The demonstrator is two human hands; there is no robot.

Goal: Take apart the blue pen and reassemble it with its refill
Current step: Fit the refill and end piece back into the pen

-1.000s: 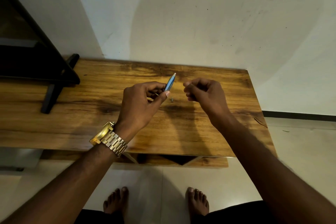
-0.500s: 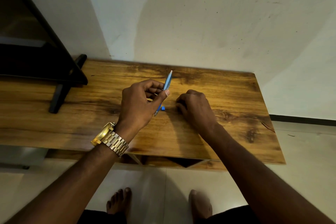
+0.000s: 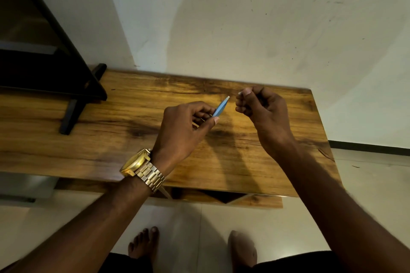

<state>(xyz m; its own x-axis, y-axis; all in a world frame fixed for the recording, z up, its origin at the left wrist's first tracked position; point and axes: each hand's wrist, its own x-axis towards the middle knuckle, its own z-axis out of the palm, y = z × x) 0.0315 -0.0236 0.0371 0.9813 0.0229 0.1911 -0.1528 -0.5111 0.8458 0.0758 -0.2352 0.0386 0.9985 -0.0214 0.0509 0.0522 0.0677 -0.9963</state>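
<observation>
Item: pen [image 3: 220,107], blue, pale tip. Location: in the left hand [image 3: 184,127], above the worktop [image 3: 133,117], tip pointing to about 1 o'clock, toward the right hand [image 3: 264,113]. Only the front part shows; the rest is hidden inside the hand. No loose parts are visible on the worktop.

Left grip: thumb and fingers pinching the pen barrel near its middle. Wrist slightly bent, back of the hand toward the camera, forearm entering from 7 o'clock. Watch [image 3: 142,167] on the wrist.

Right grip: fingers curled in, thumb pressed against the forefinger, just beside the pen tip at its 2 o'clock and not touching it. Whether a small part, such as the refill or a tip piece, sits in the pinch cannot be told; nothing shows between the fingertips. Forearm enters from 5 o'clock; hand raised clear of the worktop.

Step in hand, as judged: bringing the right hand to the pen's front end, either to draw a part out or to feed one in. Which one cannot be told.

Handling notes: hold the barrel steady with the left hand and move only the right. Line the right fingertips up along the pen's axis before closing in; a skewed approach would likely bend a thin refill or jam it. Keep both hands over the worktop so that a dropped part lands there, not on the floor [image 3: 199,217].
</observation>
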